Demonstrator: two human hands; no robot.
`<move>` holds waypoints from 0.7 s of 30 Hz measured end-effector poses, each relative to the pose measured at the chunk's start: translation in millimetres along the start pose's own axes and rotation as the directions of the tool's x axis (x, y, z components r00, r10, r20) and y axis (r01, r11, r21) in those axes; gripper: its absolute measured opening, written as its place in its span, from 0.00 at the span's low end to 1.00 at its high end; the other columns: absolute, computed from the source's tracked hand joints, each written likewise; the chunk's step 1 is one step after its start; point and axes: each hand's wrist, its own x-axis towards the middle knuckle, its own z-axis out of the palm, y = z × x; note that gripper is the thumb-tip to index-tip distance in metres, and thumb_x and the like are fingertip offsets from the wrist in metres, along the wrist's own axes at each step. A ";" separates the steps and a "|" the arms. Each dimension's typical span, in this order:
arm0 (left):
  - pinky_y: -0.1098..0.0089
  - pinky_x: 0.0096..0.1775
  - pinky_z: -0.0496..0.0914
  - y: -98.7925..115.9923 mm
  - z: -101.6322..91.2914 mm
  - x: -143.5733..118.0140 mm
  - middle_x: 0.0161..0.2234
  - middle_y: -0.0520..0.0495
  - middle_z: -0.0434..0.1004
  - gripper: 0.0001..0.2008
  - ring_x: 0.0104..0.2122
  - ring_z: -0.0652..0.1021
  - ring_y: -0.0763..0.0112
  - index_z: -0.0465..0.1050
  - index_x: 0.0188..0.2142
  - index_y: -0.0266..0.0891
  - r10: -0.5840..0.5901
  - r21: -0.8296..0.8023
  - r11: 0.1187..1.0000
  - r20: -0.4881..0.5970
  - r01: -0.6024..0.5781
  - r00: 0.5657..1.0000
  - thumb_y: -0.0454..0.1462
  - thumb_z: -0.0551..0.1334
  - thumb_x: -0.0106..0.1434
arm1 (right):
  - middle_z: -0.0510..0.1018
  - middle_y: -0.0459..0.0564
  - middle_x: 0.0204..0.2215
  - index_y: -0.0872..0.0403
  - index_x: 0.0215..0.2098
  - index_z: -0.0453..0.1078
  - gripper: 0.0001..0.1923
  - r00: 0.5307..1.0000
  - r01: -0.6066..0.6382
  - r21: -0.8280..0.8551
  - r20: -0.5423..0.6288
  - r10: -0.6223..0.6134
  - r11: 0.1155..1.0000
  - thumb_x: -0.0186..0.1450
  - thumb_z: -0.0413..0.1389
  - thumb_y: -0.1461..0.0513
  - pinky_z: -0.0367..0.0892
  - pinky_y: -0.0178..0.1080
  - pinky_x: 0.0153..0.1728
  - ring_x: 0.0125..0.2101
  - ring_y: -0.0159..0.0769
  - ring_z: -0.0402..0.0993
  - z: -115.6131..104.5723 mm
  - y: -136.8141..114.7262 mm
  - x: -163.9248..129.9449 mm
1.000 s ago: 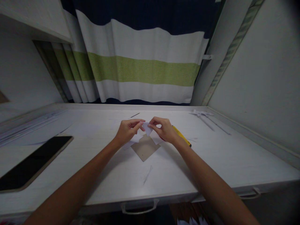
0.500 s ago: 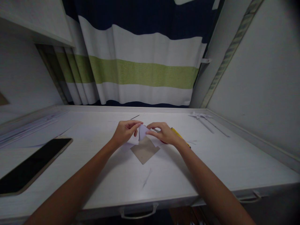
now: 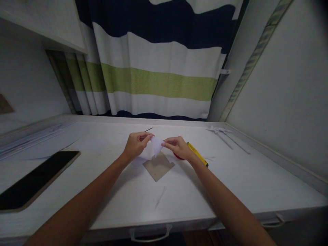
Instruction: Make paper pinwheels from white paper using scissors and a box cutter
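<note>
A pale, wood-grained worktop [image 3: 230, 177] fills the lower half of the head view, with drawer handles [image 3: 150, 235] along its near edge. Behind it hangs a curtain [image 3: 159, 75] banded in dark blue, white and green, and plain light walls close the space on both sides. A dark phone [image 3: 36, 179] lies flat at the left of the worktop. A square of brown card [image 3: 159, 166] lies near the middle, a thin paper sliver [image 3: 160, 197] nearer the front edge, and a yellow cutter [image 3: 197, 154] slants just right of the hands. Some folded white paper shapes [image 3: 220, 130] sit at the far right corner, and loose sheets [image 3: 30, 138] lie along the left wall.

The left hand [image 3: 135, 145] and the right hand [image 3: 178, 147] meet over the far edge of the card, each pinching a side of a small piece of white paper [image 3: 153, 147]. The left fingers [image 3: 147, 136] are closed on its upper left edge, thumb against forefinger. The right fingers [image 3: 167, 143] are closed on its right corner in the same way. The paper is held just above the card, creased and partly folded, between the two hands.

Both forearms come in from the lower corners and converge toward the middle, wrists low near the worktop, the backs of the hands turned up and outward, knuckles bent.
</note>
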 end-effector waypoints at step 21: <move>0.79 0.14 0.53 5.3 2.3 -2.8 0.14 0.55 0.64 0.09 0.12 0.59 0.83 0.74 0.29 0.33 0.038 -0.054 0.998 -0.100 -0.043 0.994 0.37 0.59 0.51 | 0.73 0.45 0.20 0.60 0.25 0.70 0.09 0.923 -0.168 0.659 -0.156 0.352 0.733 0.47 0.60 0.62 0.65 0.34 0.31 0.22 0.26 0.69 15.7 -4.9 4.7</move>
